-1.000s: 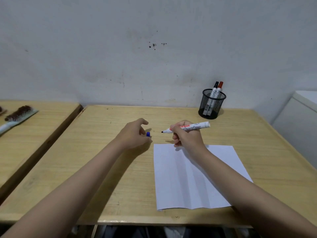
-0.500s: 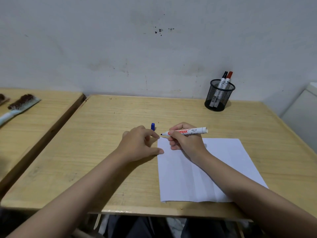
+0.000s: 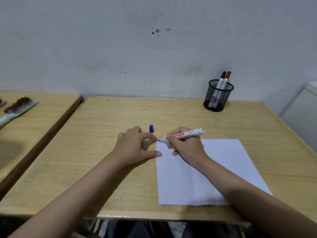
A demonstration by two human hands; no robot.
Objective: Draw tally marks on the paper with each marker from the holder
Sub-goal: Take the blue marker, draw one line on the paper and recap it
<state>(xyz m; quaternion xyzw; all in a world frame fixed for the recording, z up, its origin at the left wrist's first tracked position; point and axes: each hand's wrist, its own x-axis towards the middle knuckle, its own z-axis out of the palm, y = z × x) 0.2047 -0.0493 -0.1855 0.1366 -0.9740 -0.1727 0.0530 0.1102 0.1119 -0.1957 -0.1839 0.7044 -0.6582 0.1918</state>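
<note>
A wooden bench (image 3: 106,152) stands against a stained grey wall. The right hand (image 3: 186,146) grips an uncapped marker (image 3: 184,134), its tip at the paper's (image 3: 214,169) far left corner. At nine o'clock from it, the left hand (image 3: 135,148) lies released, fingertips pinning the paper's edge. The blue cap (image 3: 151,129) stands at twelve o'clock of that hand. The holder (image 3: 217,96), at one o'clock, keeps two markers. The tip sits so near the edge that a stroke could run onto the wood, or the sheet could slide under light pinning.
</note>
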